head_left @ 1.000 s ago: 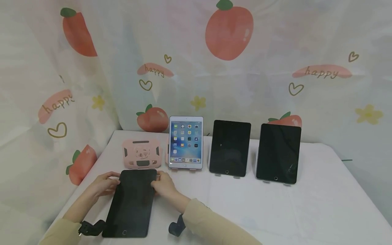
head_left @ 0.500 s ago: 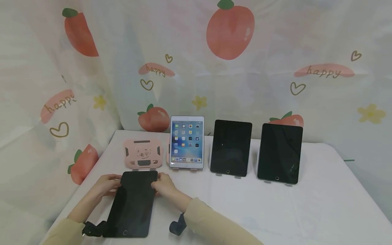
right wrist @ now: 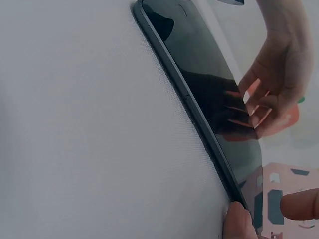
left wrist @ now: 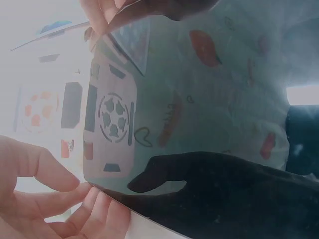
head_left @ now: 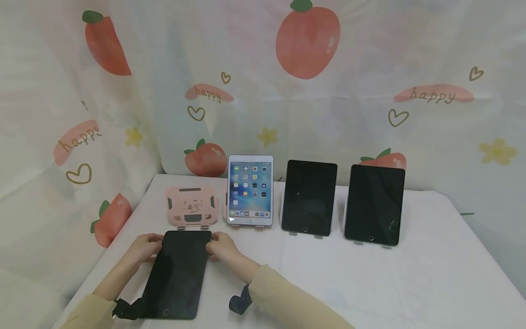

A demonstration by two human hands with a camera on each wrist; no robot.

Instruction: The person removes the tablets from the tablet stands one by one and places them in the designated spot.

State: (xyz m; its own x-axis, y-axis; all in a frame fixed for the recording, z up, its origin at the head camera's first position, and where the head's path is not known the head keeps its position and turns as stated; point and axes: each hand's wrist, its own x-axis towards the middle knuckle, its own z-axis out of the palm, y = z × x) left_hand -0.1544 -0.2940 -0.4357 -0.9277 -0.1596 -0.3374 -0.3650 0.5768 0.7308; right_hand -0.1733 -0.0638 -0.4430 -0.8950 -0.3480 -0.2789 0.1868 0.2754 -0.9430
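Note:
A black-screened tablet (head_left: 176, 274) with a round home button lies screen up at the table's front left. My left hand (head_left: 144, 249) holds its upper left edge; in the left wrist view the thumb lies close to the corner and the fingers (left wrist: 102, 211) pass under the rim. At the upper right corner, my right hand (head_left: 223, 250) pinches the edge, a fingertip (right wrist: 238, 219) against its side. Just behind the tablet stands a pink tablet stand (head_left: 192, 206) with cut-outs and two small front hooks. The tablet's underside is hidden.
To the right, a white tablet (head_left: 249, 189) with a lit home screen leans on a stand. Beyond it are two dark tablets, one in the middle (head_left: 309, 197) and one at far right (head_left: 375, 204), also propped up. A patterned curtain (head_left: 349, 105) closes off the back and left.
The held tablet's top edge has come slightly down and toward me, and the pink stand's front hooks now show. Both hands keep their hold. The propped tablets stay put.

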